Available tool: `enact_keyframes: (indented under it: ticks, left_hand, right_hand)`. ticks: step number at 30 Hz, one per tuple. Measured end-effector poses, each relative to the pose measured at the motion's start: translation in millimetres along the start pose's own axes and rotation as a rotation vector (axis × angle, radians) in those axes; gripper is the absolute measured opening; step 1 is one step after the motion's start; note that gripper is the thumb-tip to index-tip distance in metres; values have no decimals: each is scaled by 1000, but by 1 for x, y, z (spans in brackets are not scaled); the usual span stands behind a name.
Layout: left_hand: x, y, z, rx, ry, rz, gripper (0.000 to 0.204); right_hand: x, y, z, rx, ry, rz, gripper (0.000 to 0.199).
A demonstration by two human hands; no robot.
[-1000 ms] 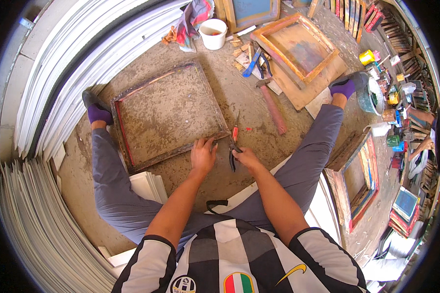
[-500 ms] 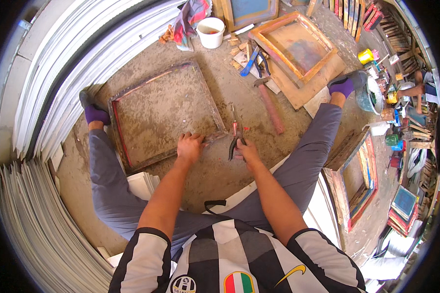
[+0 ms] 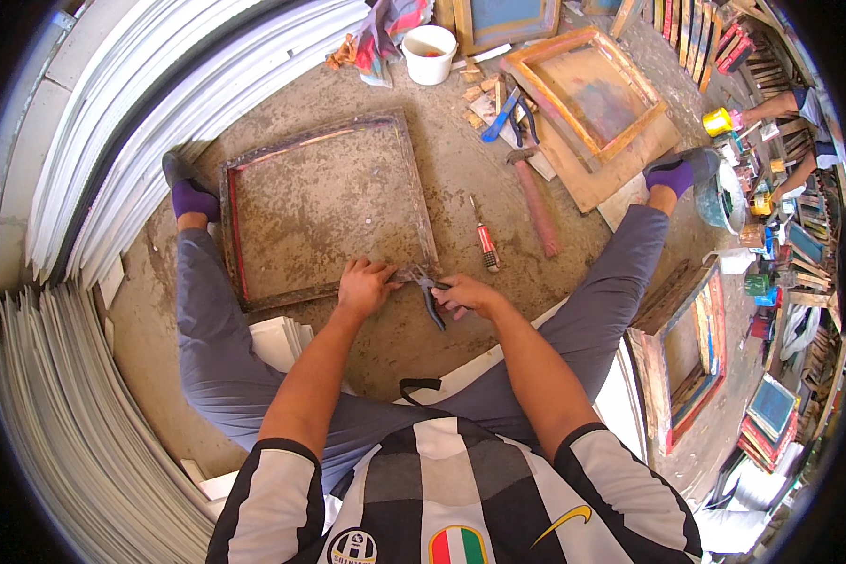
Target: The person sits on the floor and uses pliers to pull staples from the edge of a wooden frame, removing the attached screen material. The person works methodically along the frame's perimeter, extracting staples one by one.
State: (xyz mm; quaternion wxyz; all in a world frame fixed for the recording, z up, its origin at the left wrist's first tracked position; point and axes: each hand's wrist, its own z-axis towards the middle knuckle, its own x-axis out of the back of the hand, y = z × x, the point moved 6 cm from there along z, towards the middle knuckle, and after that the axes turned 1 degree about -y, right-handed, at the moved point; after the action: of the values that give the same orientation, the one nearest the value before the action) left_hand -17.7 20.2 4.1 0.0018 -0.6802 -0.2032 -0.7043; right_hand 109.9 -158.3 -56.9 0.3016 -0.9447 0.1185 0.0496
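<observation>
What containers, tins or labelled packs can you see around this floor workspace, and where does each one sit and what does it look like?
White bucket: top centre, round, plain white, reddish inside.
Yellow tin: upper right, beyond the wooden frame, small, round.
White box: right, beside the outstretched leg, small, rectangular.
Green pot: just right of that box, small, round.
Any labels are too small to make out.

A big, dirty, square wooden frame with a worn screen (image 3: 324, 211) lies flat on the floor. Dark metal pliers (image 3: 430, 293) touch its near corner.

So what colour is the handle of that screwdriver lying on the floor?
Red, with some white, on the screwdriver; the head view shows it.
</observation>
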Motion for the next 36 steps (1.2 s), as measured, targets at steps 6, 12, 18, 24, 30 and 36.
enact_keyframes:
  ticks: [6,12,18,24,30,36]
  left_hand:
    - [4,4,-2,29,-4,-5,37]
    - [4,5,-3,56,0,-36,38]
    - [4,5,-3,73,3,-40,38]
    - [3,7,-4,70,16,-8,38]
    - [6,6,-6,96,27,-52,38]
    - [7,8,-5,102,27,-47,37]
  right_hand:
    - [2,-10,-1,-36,-122,-56,54]
    - [1,-5,5,-74,-152,-54,63]
    - [1,0,10,-87,-118,31,61]
    - [-1,5,17,-50,-131,88,47]
    - [-13,-1,8,-14,-158,234,34]
    - [-19,5,8,90,-53,218,31]
